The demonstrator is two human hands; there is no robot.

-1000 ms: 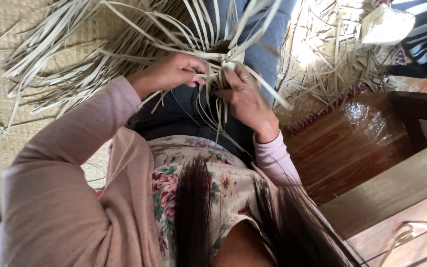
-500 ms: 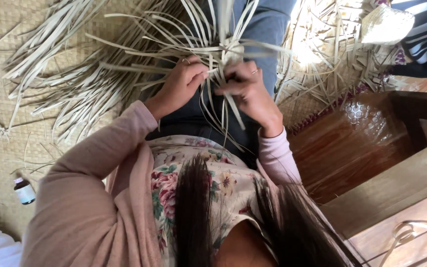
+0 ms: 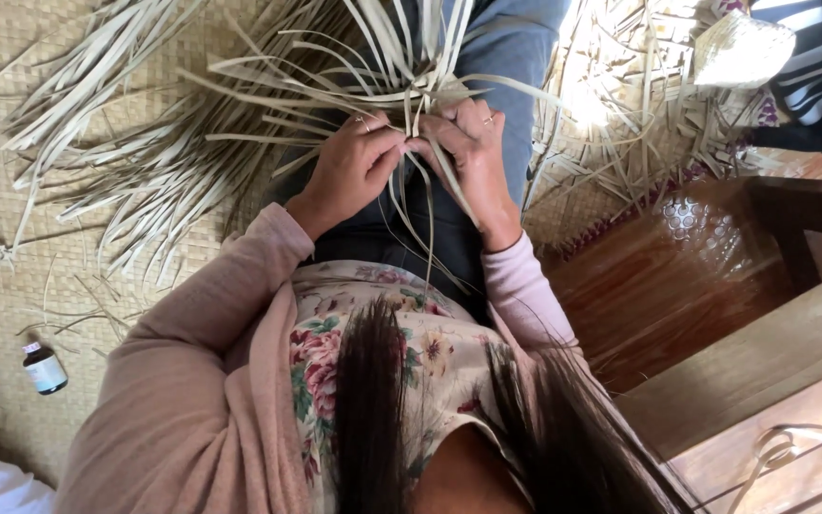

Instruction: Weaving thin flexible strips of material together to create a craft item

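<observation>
A bundle of long pale palm-leaf strips [image 3: 240, 105] fans out over my lap and the mat, meeting in a small woven knot [image 3: 430, 93]. My left hand [image 3: 346, 171] pinches strips just below the knot, a ring on one finger. My right hand [image 3: 468, 152] touches it, fingers closed on neighbouring strips, also with a ring. A few thin strips hang down between both hands towards my flowered top. Pink sleeves cover both arms.
I sit on a woven straw mat [image 3: 11, 286]. A small brown bottle [image 3: 44, 367] stands on it at lower left. More loose strips [image 3: 620, 114] and a woven hat [image 3: 742, 48] lie at upper right, beside striped cloth [image 3: 820, 67]. Wooden furniture [image 3: 753, 362] borders the right.
Both hands have moved up and away from my body with the strips, and drawn closer together. My left arm has stretched out, uncovering the bottle on the mat.
</observation>
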